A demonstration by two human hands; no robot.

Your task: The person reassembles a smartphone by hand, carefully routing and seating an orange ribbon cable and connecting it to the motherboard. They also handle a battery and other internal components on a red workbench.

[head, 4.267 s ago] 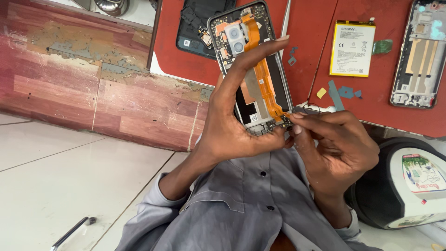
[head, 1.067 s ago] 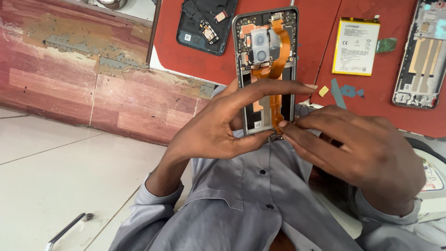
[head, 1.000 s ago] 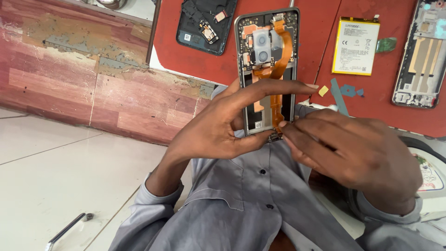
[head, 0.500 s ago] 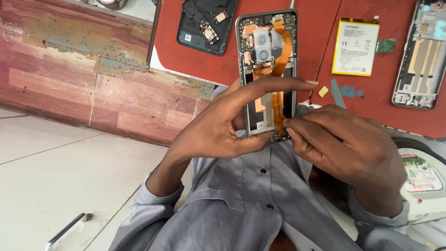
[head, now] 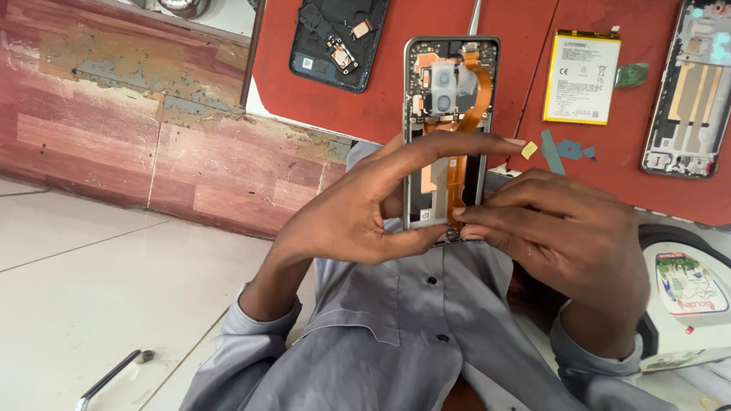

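We hold an opened phone frame upright at centre, its back off, the camera module and orange flex cable showing. Our left hand pinches it, forefinger stretched across the middle and thumb under the bottom edge. Our right hand, at 4 o'clock from the frame, has its fingertips pressed together on the lower edge. On the red worktop behind, a black back cover lies at 11 o'clock, a yellow-edged battery at 2 o'clock, a second frame farther right.
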